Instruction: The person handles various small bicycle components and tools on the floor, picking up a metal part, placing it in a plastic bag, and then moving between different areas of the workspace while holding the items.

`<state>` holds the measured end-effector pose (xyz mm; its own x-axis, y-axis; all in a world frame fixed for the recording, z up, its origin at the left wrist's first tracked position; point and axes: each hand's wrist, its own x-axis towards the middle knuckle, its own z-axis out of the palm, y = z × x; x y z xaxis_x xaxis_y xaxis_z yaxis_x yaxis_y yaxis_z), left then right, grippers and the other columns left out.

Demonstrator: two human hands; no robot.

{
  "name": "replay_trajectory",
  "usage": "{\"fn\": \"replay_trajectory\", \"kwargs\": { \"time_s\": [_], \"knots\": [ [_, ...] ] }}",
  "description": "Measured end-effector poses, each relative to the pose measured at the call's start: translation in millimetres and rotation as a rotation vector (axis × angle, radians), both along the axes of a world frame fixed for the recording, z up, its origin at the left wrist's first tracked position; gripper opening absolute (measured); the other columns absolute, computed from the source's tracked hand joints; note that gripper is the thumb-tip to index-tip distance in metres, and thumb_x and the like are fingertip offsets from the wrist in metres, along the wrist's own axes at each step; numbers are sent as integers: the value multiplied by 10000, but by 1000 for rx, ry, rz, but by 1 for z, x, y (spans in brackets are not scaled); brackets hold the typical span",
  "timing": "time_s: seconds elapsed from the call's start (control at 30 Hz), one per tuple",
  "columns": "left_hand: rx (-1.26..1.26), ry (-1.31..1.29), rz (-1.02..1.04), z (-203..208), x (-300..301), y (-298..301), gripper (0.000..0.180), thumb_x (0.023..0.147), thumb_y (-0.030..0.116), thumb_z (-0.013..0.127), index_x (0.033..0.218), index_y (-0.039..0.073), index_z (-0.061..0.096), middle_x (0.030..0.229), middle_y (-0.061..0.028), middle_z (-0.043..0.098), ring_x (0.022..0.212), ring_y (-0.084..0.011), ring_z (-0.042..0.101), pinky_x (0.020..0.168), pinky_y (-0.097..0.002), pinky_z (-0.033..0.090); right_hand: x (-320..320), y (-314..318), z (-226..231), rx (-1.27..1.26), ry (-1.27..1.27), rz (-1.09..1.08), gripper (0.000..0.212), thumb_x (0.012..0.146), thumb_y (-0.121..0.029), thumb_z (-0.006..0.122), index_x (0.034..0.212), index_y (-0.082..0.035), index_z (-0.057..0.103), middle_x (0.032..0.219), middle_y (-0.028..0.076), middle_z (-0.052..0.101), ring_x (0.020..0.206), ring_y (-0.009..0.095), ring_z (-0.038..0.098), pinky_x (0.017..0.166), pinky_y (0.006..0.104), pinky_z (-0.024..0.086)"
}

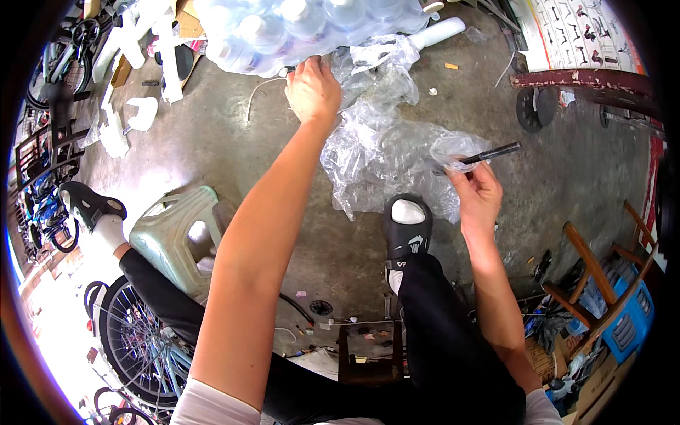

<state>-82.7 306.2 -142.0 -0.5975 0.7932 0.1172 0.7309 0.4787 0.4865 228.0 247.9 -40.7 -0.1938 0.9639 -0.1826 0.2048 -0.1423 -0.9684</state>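
My left hand point(312, 92) reaches to the near edge of a plastic-wrapped pack of clear bottles point(273, 32). Its fingers are curled in, and what they grip is hidden. Beside them a thin white cord point(256, 92) curves over the floor. A crumpled clear plastic bag point(386, 152) lies spread between my two hands. At its right end my right hand point(479, 193) pinches the film. A black rod point(499, 151) sticks out there, partly wrapped in the plastic; whether the fingers also grip the rod I cannot tell.
My shod foot point(409, 227) stands against the bag's near edge. To the left are a pale green plastic stool point(177, 230) and a bicycle wheel point(134, 333). White packing pieces point(144, 113) lie at the far left. A wooden stool frame point(591, 283) and a blue crate point(630, 319) sit at the right.
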Motion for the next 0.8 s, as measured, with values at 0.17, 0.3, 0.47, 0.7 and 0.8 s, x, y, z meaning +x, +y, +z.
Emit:
{"fn": "replay_trajectory", "kwargs": {
  "time_s": [0.17, 0.3, 0.47, 0.7, 0.8],
  "knots": [
    [-384, 84, -69, 3, -21, -1, 249, 920, 317, 622, 1063, 146, 734, 1093, -80, 738, 1092, -314, 651, 950, -447, 491, 8, -3, -1, 9, -64, -1, 200, 888, 30, 733, 1087, 17, 724, 980, -15, 632, 855, 62, 537, 755, 225, 424],
    [-583, 91, -178, 18, -38, 2, 251, 857, 338, 657, 1033, 196, 765, 1060, -72, 754, 1065, -311, 678, 943, -424, 509, 5, -4, 1, 41, -60, -33, 180, 885, -13, 743, 1065, -10, 741, 884, -27, 630, 761, 55, 504, 669, 222, 393],
    [-521, -24, -184, 36, -31, 8, 278, 846, 298, 665, 1050, 136, 762, 993, -76, 761, 963, -273, 703, 858, -374, 528, 6, -5, 1, 35, -53, -29, 171, 884, -8, 738, 1055, -7, 740, 879, -29, 629, 755, 54, 502, 663, 222, 391],
    [-260, -948, -164, 73, -4, 15, 285, 904, 230, 722, 1057, -11, 730, 952, -17, 703, 847, -133, 603, 788, -296, 474, 11, -4, 1, -12, -65, -16, 169, 873, 38, 730, 1041, 18, 731, 912, -32, 599, 793, 47, 497, 703, 212, 391],
    [-214, -972, -265, 70, 4, 18, 271, 926, 201, 702, 1116, 11, 734, 1014, -41, 729, 904, -156, 633, 844, -302, 489, 9, -5, 3, -16, -61, -37, 153, 875, 16, 735, 1028, 9, 733, 887, -27, 603, 763, 48, 496, 675, 217, 386]
  ]
}}
